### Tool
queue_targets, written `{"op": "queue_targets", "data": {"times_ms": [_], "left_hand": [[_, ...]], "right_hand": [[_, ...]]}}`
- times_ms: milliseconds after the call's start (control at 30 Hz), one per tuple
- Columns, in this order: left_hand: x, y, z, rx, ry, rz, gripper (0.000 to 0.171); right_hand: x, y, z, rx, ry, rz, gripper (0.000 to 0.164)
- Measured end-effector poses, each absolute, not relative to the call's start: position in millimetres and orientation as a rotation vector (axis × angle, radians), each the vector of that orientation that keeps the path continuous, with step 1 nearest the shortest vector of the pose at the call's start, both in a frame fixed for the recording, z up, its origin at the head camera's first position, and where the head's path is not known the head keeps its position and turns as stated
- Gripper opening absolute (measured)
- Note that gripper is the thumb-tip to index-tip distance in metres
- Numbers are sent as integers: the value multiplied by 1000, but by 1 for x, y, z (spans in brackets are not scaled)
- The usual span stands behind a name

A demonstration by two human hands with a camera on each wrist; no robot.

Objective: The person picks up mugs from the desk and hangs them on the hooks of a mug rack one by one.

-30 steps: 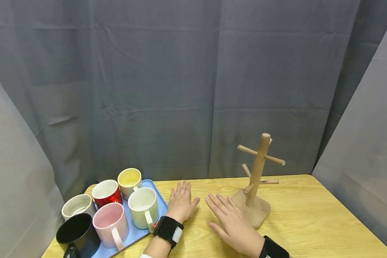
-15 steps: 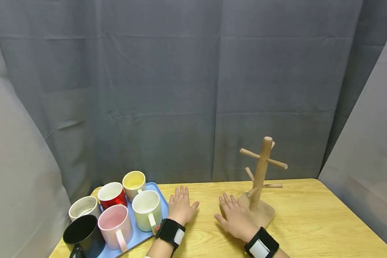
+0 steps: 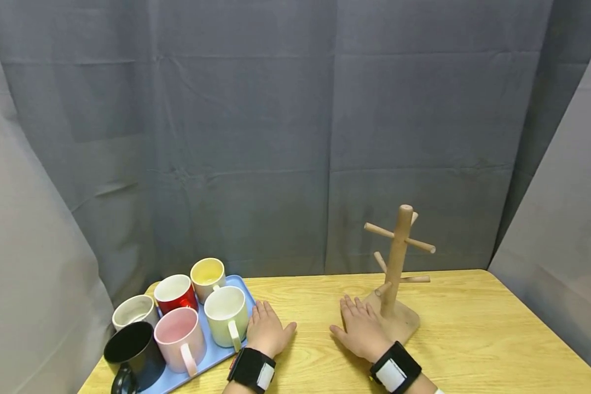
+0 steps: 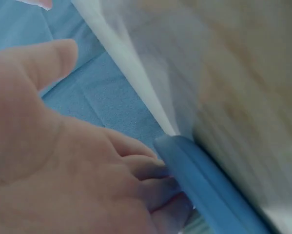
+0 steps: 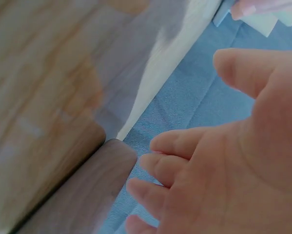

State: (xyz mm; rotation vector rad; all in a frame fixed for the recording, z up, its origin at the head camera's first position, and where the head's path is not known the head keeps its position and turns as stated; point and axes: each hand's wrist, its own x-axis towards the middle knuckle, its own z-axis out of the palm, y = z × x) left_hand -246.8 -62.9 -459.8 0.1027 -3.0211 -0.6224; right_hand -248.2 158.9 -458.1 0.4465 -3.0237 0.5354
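My left hand (image 3: 267, 332) lies with straight fingers at the right edge of a blue tray (image 3: 214, 353), beside a pale green mug (image 3: 225, 319). In the left wrist view, the fingertips meet the tray's rim (image 4: 209, 187) and are partly hidden by it. My right hand (image 3: 364, 332) is flat, palm down, next to the square base of a wooden mug tree (image 3: 398, 262). From the right wrist, its fingers look spread and hold nothing, a small gap from the base's edge (image 5: 109, 163). Bare pegs stick out of the post at two heights.
Also with the tray are a pink mug (image 3: 179, 336), a black mug (image 3: 135, 355), a whitish mug (image 3: 135, 312), a red mug (image 3: 176, 295) and a yellow-lined mug (image 3: 208, 279). Grey cloth (image 3: 241, 137) hangs behind the wooden table (image 3: 473, 328) and at both sides.
My left hand has shifted left and slightly down, up to the tray's edge. The right hand has moved right, closer to the mug tree's base. The head view has shifted slightly.
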Motion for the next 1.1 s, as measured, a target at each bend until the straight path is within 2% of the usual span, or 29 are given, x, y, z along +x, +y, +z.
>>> {"op": "queue_targets", "data": {"times_ms": [200, 300, 467, 533, 667, 933, 1100], "left_hand": [[-250, -61, -460, 158, -3053, -477, 99], [-254, -60, -459, 237, -3052, -466, 94], [-255, -58, -456, 271, -2994, -437, 55], [-255, -59, -454, 271, -2957, -436, 46], [-261, -60, -453, 285, -2878, -492, 44], [-287, -67, -453, 422, -3005, -569, 50], [-289, -68, -449, 470, -3033, -612, 48]], "right_hand": [[-249, 159, -457, 444, -3033, 520, 73], [-250, 159, -457, 455, -3039, 536, 73], [-251, 160, -457, 443, -3049, 563, 73], [-251, 161, -457, 448, -3051, 573, 73], [-253, 162, -457, 444, -3047, 573, 73], [-252, 160, -458, 432, -3043, 541, 74], [-249, 161, -455, 438, -3036, 537, 73]]}}
